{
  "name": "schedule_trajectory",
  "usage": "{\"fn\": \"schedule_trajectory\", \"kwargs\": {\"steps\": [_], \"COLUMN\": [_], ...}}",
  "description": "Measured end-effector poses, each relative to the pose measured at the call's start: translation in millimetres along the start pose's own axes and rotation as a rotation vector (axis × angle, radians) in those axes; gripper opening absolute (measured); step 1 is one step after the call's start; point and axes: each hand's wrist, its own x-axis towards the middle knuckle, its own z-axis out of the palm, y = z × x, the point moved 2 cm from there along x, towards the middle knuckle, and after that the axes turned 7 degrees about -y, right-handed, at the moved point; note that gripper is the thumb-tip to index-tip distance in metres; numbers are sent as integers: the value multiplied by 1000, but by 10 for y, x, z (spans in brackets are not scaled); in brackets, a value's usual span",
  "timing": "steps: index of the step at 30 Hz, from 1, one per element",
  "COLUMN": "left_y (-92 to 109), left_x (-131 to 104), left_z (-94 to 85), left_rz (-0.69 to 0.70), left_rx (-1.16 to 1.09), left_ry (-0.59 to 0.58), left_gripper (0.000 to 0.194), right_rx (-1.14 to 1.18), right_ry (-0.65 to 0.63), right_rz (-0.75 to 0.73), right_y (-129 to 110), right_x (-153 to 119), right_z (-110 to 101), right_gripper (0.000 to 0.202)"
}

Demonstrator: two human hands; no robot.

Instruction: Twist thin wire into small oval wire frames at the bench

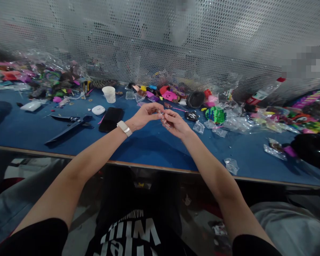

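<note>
My left hand and my right hand meet above the middle of the blue table, fingertips close together. Both pinch a small silvery chain-like piece, part of which dangles by the right fingers; its exact kind is too small to make out. Behind my right hand lies a black round item with white lettering. A small clear plastic bag rests just right of that hand. A black phone-like slab lies left of my left hand, near my wristband.
A white cup, a white rounded case and dark scissor-like blades occupy the left side. Colourful small items and plastic bags line the perforated metal wall. A bottle leans at right.
</note>
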Motion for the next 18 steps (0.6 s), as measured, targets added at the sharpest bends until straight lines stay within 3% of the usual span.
{"fn": "schedule_trajectory", "kwargs": {"steps": [6,14,18], "left_y": [47,183,222], "left_x": [10,19,19], "left_z": [-45,-86,-112], "left_rz": [22,70,66], "left_rx": [108,-2,-3], "left_ry": [-7,-93,-117], "left_gripper": [41,37,37], "right_rx": [44,173,216], "right_ry": [-3,-38,-61], "right_rz": [34,64,73], "right_y": [-29,-124,-144], "right_x": [-28,-53,-62], "right_z": [-14,71,101], "right_gripper": [50,37,41]}}
